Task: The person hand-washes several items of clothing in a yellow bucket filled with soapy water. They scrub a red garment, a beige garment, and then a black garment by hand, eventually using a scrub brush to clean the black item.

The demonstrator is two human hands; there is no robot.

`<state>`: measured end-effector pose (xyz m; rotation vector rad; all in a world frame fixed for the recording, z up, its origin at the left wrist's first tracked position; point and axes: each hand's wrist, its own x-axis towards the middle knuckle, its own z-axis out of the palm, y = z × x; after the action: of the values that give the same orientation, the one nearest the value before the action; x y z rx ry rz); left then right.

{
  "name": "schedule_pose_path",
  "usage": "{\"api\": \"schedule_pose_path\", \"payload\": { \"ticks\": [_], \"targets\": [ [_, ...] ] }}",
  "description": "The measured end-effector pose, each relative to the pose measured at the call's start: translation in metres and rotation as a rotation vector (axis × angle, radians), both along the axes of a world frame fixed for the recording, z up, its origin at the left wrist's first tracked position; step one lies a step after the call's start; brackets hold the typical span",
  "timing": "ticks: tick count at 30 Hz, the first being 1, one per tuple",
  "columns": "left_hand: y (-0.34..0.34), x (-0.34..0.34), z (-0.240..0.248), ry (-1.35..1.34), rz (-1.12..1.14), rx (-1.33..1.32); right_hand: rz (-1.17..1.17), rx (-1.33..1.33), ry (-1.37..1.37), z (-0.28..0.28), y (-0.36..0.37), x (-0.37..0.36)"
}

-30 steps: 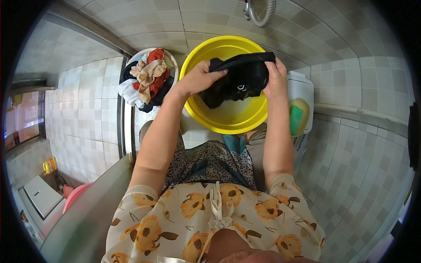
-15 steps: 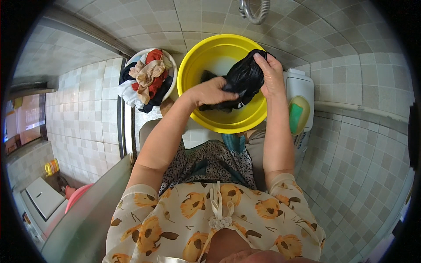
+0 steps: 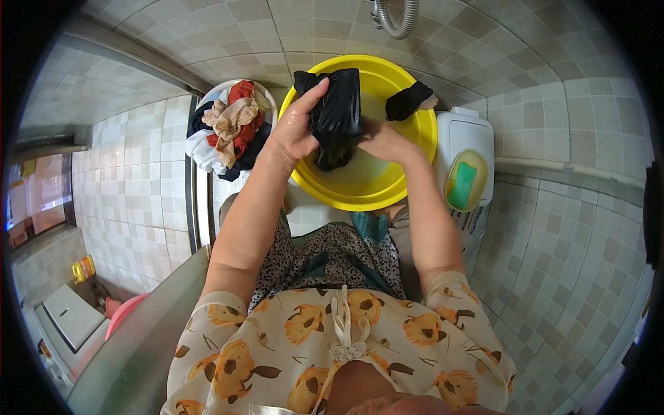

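Note:
Over a yellow basin (image 3: 360, 202), a wet black cloth (image 3: 337, 104) is stretched out and hangs down toward the inside. My left hand (image 3: 296, 131) is closed on its left side, the thumb lying on top of the fabric. At the cloth's lower right edge is my right hand (image 3: 389, 142); its fingers are blurred and partly hidden there, so their grip cannot be made out. A second black piece of fabric (image 3: 408, 102) lies over the basin's right rim. Cloudy water shows in the basin around the hanging cloth.
Left of the basin stands a white tub (image 3: 275, 111) heaped with red, beige, white and dark clothes (image 3: 235, 124). To the right, a soap dish (image 3: 456, 197) with a green bar (image 3: 462, 183) rests on a white container (image 3: 477, 135). A grey hose (image 3: 404, 24) hangs at the tiled wall.
The hands and the held cloth have moved left across the basin. My left hand now grips the cloth in place of the right. Black fabric now lies over the right rim.

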<state>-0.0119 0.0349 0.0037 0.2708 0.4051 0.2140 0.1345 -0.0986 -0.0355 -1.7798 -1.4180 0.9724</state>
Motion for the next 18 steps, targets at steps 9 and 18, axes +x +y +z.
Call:
{"api": "schedule_pose_path", "payload": {
  "ticks": [9,18],
  "targets": [
    [0.023,-0.008,0.007,-0.102,0.177,-0.019,-0.411,0.116,0.096,0.012,0.005,0.028],
    [0.008,0.006,0.019,0.579,0.06,0.38,-0.771,0.55,1.146,0.037,-0.01,0.039]
  ]
}}
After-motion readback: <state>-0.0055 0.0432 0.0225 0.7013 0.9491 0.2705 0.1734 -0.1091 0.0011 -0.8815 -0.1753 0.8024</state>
